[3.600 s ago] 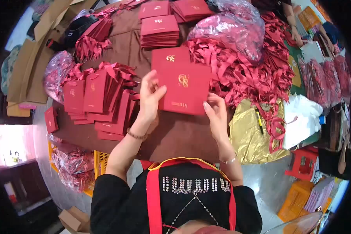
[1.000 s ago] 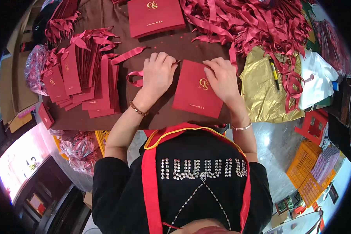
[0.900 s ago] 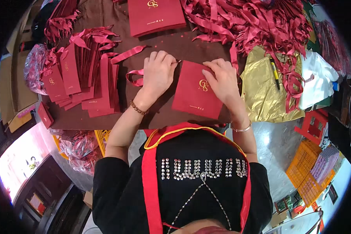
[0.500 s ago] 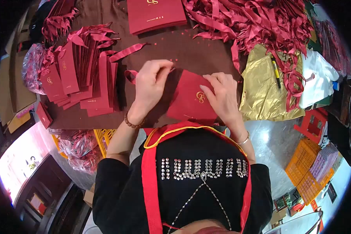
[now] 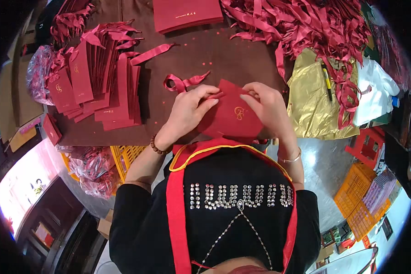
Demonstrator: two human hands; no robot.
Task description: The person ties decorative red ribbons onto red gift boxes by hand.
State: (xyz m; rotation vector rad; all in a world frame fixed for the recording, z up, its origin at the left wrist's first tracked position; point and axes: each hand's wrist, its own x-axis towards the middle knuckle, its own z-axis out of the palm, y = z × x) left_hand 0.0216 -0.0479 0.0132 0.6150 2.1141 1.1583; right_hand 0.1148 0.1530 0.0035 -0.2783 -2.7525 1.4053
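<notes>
Crimson paper bag (image 5: 235, 119) lies at the near edge of the brown tablecloth (image 5: 214, 50), your left hand (image 5: 187, 112) pinching its top corner by the ribbon (image 5: 183, 82) (loop trailing left), your right hand (image 5: 267, 106) gripping the opposite edge; pin it flat and draw the ribbon evenly.

Holds left hand (image 5: 189, 112) palm-down, thumb and fingertips pinched together and pointing toward the middle. Holds right hand (image 5: 267, 107) opposite, knuckles up, fingers curled with tips pinched shut. Angles both bare forearms (image 5: 145, 160) inward from the black sleeves (image 5: 128, 205), hands near each other in front of the chest, not touching.
</notes>
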